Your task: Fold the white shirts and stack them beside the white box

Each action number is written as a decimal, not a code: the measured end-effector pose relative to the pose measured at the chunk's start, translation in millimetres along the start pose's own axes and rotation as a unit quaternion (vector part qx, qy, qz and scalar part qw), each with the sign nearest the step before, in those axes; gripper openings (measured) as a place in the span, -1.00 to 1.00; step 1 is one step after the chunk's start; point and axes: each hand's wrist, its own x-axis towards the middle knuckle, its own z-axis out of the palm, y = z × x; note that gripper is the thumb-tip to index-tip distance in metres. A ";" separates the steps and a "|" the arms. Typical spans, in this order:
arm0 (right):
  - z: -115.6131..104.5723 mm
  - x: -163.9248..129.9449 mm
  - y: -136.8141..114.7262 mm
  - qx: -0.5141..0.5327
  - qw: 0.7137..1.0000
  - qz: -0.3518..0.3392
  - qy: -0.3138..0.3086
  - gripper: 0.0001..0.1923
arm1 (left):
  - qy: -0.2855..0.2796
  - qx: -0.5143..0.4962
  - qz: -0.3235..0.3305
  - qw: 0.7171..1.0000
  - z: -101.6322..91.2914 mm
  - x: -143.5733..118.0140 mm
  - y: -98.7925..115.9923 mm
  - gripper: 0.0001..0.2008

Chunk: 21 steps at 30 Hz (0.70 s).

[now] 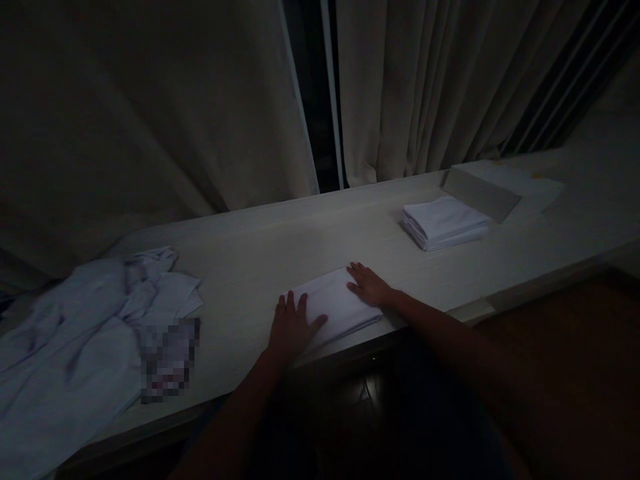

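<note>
Both hands lay flat, with the fingers spread wide, on a folded white cloth [333, 308] at the near edge of the bench [280, 247]. The left hand [291, 327] pressed on the left end of the cloth, its thumb pointing toward the other hand and its fingertips on the fabric. The right hand [369, 287] rested palm down on the right end of the cloth. Neither hand gripped anything; both only touched the cloth from above. The cloth itself was a neat rectangle, lying between and under the two hands, slightly turned against the bench edge.

Far to the left of the left hand, a heap of loose white linen [75, 340] lay crumpled on the bench and reached over its near edge. One part of it was blurred and could not be read. Beyond the right hand, to the right and farther back, a stack of folded white cloths [445, 223] sat on the bench. Just behind this stack stood a low pale box [500, 187], touching or almost touching it.

The bench was long, of light wood grain, and ran along the wall. Behind it hung heavy beige curtains [165, 107] with a dark gap between them. The room was dim, and the floor [560, 347] under the right arm looked dark brown.
</note>
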 end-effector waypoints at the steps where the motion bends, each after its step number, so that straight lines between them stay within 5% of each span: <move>1: -3.6 -7.0 3.6 0.016 1.000 0.003 -0.001 -0.31 | 0.000 -0.001 0.003 1.000 0.9 0.8 -1.0 -0.05; 7: -26.3 -39.9 4.8 0.182 0.979 0.075 0.050 -0.45 | 0.002 0.011 0.019 1.000 6.1 4.0 -6.6 -0.02; 11: -29.3 -62.6 1.8 0.226 0.969 0.103 0.017 -0.32 | 0.004 0.027 0.025 0.999 7.2 4.9 -8.0 -0.03; 21: -17.8 -70.0 -3.2 0.164 0.974 0.154 0.001 -0.28 | 0.002 0.033 0.023 0.999 9.9 6.9 -7.6 -0.02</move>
